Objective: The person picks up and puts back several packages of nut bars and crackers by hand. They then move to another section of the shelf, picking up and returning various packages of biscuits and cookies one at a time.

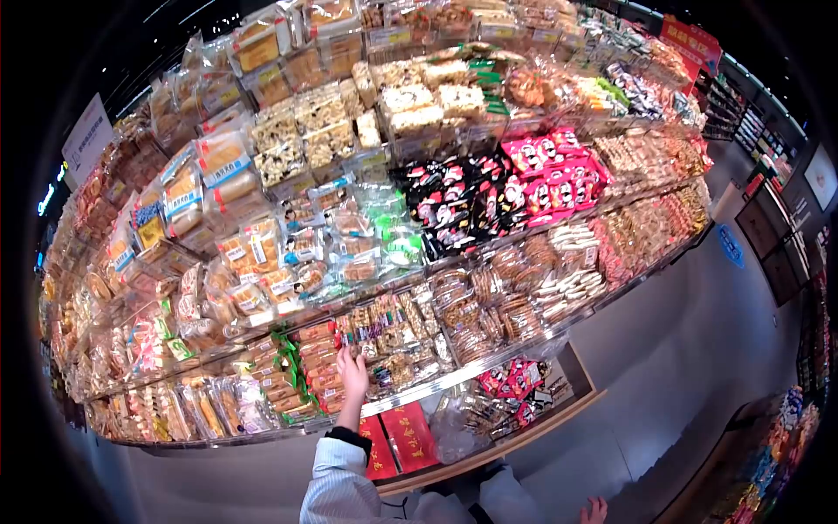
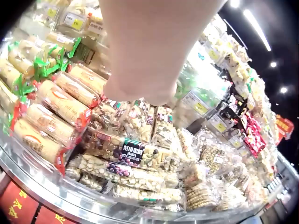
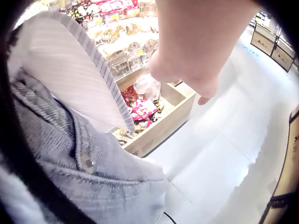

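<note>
Person's L hand (image 1: 353, 374) reaches in at wrapped nut bars (image 2: 133, 151) on the front shelf (image 1: 419, 394), grip unclear w/ fingertips hidden; R hand (image 1: 594, 512) hangs low, fingers loose. Tugging a lower bar could topple the loose stack.

Bright store light falls on the packets (image 1: 454, 192) beyond the left hand (image 1: 353, 371), dotting their plastic with glints. In the left wrist view, ceiling lamps (image 2: 257, 30) burn white above and right of that hand — some packets just right of it are bleached by glare. Below the right hand (image 3: 187, 72), the floor (image 3: 210, 172) looks washed pale, with soft shadow farther right. All three views bend strongly and blacken at the corners — small print is blurred.
</note>
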The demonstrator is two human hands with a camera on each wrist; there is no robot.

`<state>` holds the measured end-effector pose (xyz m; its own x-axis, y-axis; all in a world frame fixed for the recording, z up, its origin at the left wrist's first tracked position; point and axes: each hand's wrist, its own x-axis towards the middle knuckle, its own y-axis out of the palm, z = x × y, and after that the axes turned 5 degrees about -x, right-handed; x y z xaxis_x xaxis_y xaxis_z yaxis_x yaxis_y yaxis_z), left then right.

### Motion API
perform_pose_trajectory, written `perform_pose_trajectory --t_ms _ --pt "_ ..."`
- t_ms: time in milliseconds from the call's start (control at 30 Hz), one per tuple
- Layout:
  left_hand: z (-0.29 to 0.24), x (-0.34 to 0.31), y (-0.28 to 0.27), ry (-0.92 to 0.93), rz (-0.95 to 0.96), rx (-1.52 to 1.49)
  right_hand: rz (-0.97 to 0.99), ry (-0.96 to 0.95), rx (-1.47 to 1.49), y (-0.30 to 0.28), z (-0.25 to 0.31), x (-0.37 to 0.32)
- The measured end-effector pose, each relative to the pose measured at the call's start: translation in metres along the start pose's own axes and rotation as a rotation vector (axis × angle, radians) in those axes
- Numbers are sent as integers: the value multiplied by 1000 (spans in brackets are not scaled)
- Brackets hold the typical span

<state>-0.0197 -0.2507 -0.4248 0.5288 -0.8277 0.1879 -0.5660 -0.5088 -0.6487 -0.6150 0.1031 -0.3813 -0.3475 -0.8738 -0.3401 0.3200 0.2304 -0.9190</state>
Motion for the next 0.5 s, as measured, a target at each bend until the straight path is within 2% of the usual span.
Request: perform_pose_trajectory --t_ms 100,133,167,200,267,300,333,367,400,467,500 --pt "-17 -43 -43 22 146 -42 -104 -20 -64 7 -24 16" --pt "-8 -61 -50 62 146 -25 -124 -26 -51 1 -20 27" --pt "-23 -81 -69 -88 208 -185 -71 24 -57 -21 3 33" --pt "-24 -101 -77 -72 160 -152 -13 73 -66 -39 13 36" --pt "-24 -147 -92 -206 133 -248 -151 -75 251 -18 -4 81" --pt "-18 -171 -92 -209 128 -246 -168 -79 329 -39 16 82" --pt "-12 -193 -90 -290 85 -370 -183 -83 408 -63 39 89" --pt "-8 -213 -92 -372 43 -490 -180 -119 428 -67 39 100" --pt "-14 -234 -94 -378 38 -482 -177 -156 448 -64 37 117" --pt "-51 -269 -98 -589 47 -505 -157 -212 452 -64 40 146" --pt "-34 -291 -85 -575 61 -472 -149 -262 455 -64 44 159"
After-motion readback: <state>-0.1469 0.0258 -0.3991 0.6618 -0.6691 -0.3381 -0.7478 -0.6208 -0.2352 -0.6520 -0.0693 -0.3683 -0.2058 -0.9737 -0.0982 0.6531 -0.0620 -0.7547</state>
